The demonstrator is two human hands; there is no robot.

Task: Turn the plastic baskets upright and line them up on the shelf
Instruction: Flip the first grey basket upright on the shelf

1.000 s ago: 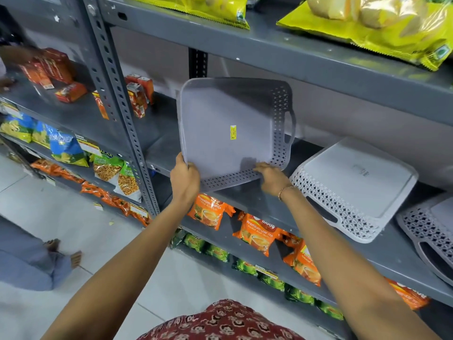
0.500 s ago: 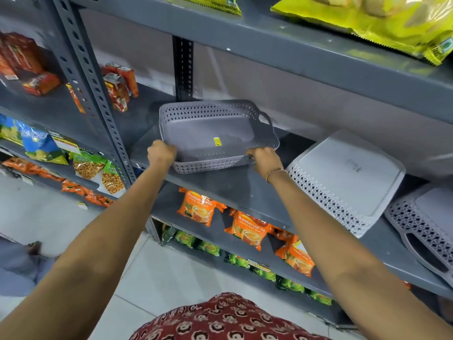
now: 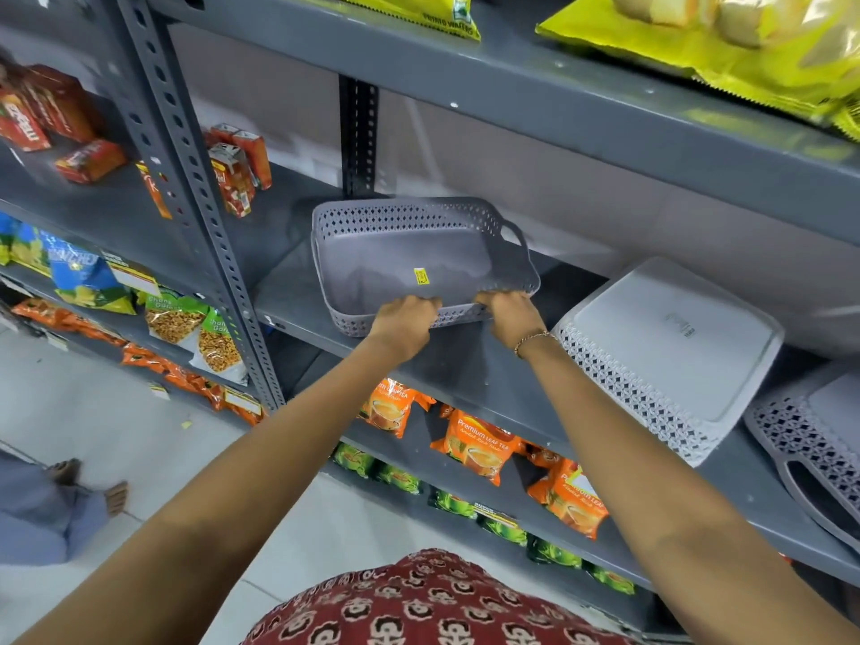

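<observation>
Shelf (image 3: pixel 465 379) of grey metal, with three plastic baskets on it. White basket (image 3: pixel 670 351) upside down at the right, some small embossed writing on its bottom, too small to read. Grey basket (image 3: pixel 400 258) upright at the left end of the shelf, open side up, near the upright post; yellow sticker (image 3: pixel 421 276) inside on its floor, print not readable. Third basket (image 3: pixel 819 444) at the far right edge, grey, overturned, only partly in view. Orange packets (image 3: pixel 479 446) one shelf lower, marked "Premium Leaf Tea". Yellow bag (image 3: pixel 419 11) on the top shelf, with "Potato Wafers" readable.

Both arms stretched forward and up. Left hand (image 3: pixel 405 321) closed over the near rim of the grey basket, fingers curled inside. Right hand (image 3: pixel 509 314) gripping the same rim just beside it, thin bracelet (image 3: pixel 535 339) on the wrist.
</observation>
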